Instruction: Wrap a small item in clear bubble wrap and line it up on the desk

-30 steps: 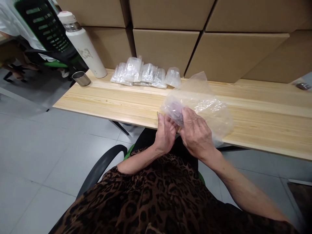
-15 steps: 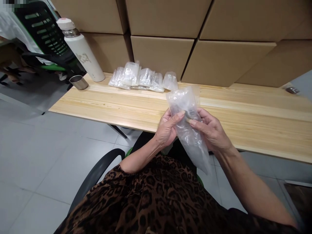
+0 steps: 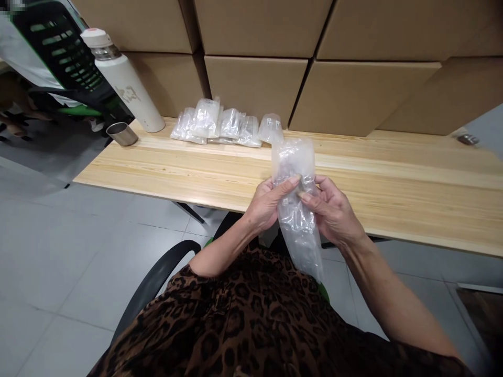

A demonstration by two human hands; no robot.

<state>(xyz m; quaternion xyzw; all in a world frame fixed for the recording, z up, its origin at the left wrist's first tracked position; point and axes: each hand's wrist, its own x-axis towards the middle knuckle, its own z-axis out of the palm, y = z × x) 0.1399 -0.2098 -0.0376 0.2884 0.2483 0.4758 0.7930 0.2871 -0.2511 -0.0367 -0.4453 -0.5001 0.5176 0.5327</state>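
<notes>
No words, numbers or brand names can be read anywhere. The only marking is a pale grey design on the side of the white flask [image 3: 124, 82] standing at the far left of the worktop [image 3: 393, 178]; it is too small and slanted to make out as letters or a picture. The cardboard boxes [image 3: 255, 84] behind show plain faces, and the clear bags [image 3: 220, 125] show no print that can be told

One held bag [image 3: 297, 209], one flask [image 3: 121, 81], one cup [image 3: 122, 134]
</notes>
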